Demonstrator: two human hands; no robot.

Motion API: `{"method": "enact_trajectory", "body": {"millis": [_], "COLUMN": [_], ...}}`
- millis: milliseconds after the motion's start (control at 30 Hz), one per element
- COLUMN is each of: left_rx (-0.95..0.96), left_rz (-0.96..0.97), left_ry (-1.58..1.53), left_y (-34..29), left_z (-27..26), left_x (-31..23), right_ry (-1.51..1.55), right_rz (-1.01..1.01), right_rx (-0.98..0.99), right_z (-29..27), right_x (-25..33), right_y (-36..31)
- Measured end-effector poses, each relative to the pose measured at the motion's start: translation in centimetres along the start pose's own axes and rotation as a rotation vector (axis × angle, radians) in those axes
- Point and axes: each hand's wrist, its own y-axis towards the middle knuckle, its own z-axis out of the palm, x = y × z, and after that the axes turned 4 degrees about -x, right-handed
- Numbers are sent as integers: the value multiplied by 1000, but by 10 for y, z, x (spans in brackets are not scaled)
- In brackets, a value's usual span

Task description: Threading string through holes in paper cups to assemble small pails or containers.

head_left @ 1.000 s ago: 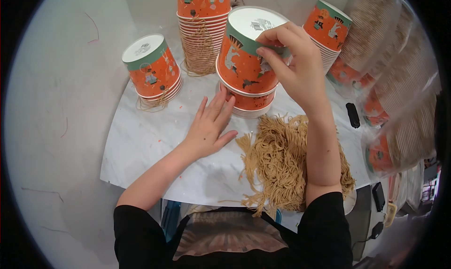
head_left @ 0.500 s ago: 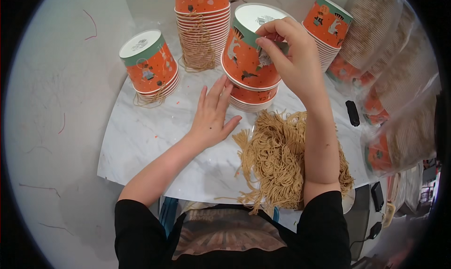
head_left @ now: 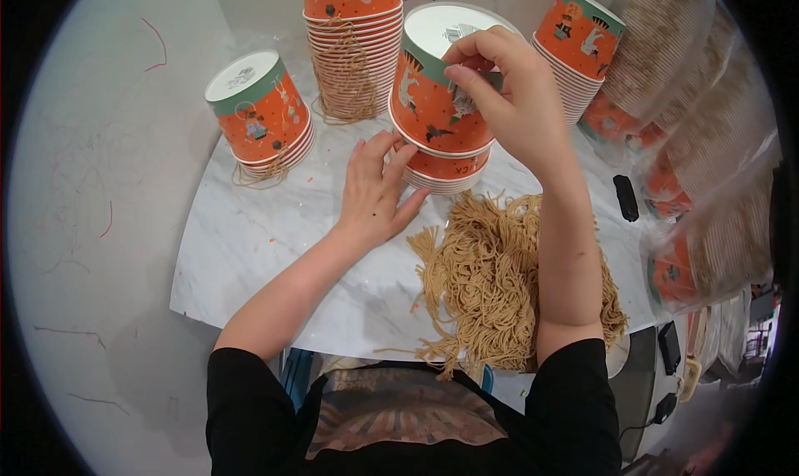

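An orange paper bucket (head_left: pixel 433 114) with a green band and white base sits upside down over several stacked buckets (head_left: pixel 445 180). My right hand (head_left: pixel 520 93) is at its upper right side, thumb and fingertips pinched together near the green band; whatever they hold is hidden. My left hand (head_left: pixel 370 189) rests on the table with fingers spread. Its fingertips reach the upper bucket's lower rim, and its thumb points toward the lower stack. A heap of tan cords (head_left: pixel 491 285) lies on the table beside my right forearm.
A short bucket stack (head_left: pixel 258 118) with cord at its rims stands left. Behind is a tall stack (head_left: pixel 354 68) with cords hanging on it; another stack (head_left: pixel 574 43) stands back right. Plastic-wrapped buckets (head_left: pixel 699 143) line the right, near a small black object (head_left: pixel 625 198).
My left fingers have bent and drawn in slightly against the bucket's lower rim. The right hand keeps its pinch at the bucket's side. The whole view has shifted a little.
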Motion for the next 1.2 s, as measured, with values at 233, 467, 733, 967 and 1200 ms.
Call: {"method": "enact_trajectory", "body": {"millis": [233,467,733,967,1200], "left_rx": [-17,-13,28,54,124], "left_rz": [8,16,2,-10,-81], "left_ry": [-11,26,107,52,25], "left_y": [-2,-2,0,-4,2], "left_z": [1,1,10,11,3], "left_x": [1,2,-1,2,-1], "right_ry": [-125,-298,-236,82,622], "right_rz": [-84,-210,-224,-137,-91], "right_rx": [16,-57,-213,-671,-731], "right_z": [8,14,13,-29,-62], "right_x": [3,5,7,7,33], "right_y": [-5,-6,0,11,4]}}
